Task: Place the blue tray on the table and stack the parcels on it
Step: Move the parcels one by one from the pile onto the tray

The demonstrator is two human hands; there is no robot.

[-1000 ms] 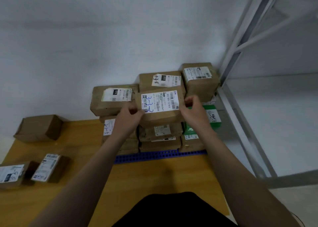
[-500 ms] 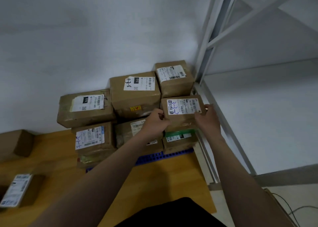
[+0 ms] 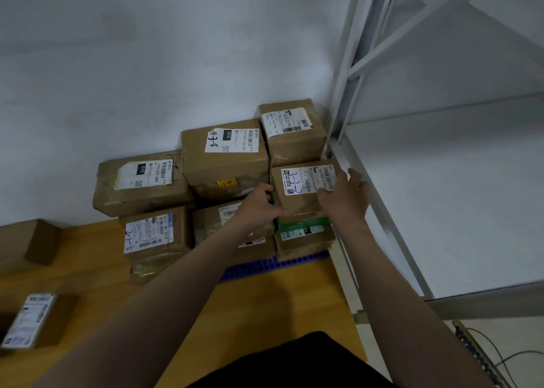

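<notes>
Your left hand [image 3: 259, 203] and right hand [image 3: 343, 199] both clasp the parcel [image 3: 303, 189] marked 3-3-7, left on its near-left side, right over its right end and label. It sits on a green-taped box [image 3: 304, 228] at the right end of the stack. The stack rests on the blue tray [image 3: 265, 267], whose perforated front lip shows below the boxes, at the tabletop's far right corner, against the wall [image 3: 147, 49].

The tabletop [image 3: 265, 305] is yellow-orange wood. A plain brown box [image 3: 29, 243] sits at its far left edge, well apart from the stack, and a labelled box [image 3: 32, 320] lies near the left edge closer to you.

The wall is pale grey and bare. A grey metal shelving frame [image 3: 353, 78] stands just beside the tabletop's right edge, its post rising next to the stack's top right box [image 3: 291, 131]. Cables [image 3: 506, 355] trail on the floor at the lower right.
</notes>
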